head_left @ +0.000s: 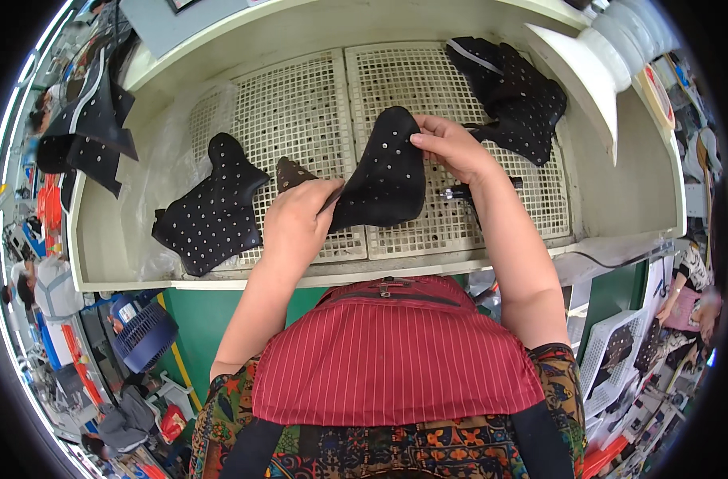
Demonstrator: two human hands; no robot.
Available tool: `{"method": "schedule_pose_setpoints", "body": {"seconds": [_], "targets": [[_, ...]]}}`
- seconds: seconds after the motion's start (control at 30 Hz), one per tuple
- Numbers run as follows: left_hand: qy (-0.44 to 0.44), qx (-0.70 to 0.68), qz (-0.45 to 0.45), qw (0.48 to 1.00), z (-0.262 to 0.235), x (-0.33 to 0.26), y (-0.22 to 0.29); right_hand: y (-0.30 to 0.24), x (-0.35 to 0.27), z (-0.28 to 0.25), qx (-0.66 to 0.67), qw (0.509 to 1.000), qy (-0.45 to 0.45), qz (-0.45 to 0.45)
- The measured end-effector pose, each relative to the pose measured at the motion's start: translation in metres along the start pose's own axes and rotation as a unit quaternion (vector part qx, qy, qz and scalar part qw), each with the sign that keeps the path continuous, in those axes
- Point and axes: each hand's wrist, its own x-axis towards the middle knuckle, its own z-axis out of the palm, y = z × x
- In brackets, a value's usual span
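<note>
Red pinstriped fabric bag (396,351) rests nearest. The grip of the left hand (296,219) grasps the lower left end of a black, silver-dotted, boot-shaped fabric piece (386,176); the right hand (453,149) pinches its upper right edge, above a cream grid tabletop (404,80). A second dotted piece (523,100) lies far right.

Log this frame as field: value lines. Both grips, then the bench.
left grip: on left part of held studded piece
right grip: at its upper right edge
brown flap: beside left grip; attachment unclear
bench floor: pale perforated grid
lying left: second studded piece
lying right: third studded piece
upper right: white hood
</note>
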Motion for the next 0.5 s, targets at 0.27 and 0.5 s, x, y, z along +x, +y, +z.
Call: {"method": "schedule_pose_setpoints", "body": {"seconds": [0.27, 0.5], "targets": [[0.026, 0.068, -0.057, 0.996, -0.018, 0.0, 0.016, -0.012, 0.0, 0.046, -0.397, 0.877, 0.188, -0.194], [0.039, 0.15, -0.019, 0.988, -0.031, 0.007, 0.014, -0.03, -0.005, 0.056, -0.518, 0.769, 0.25, -0.279]]}}
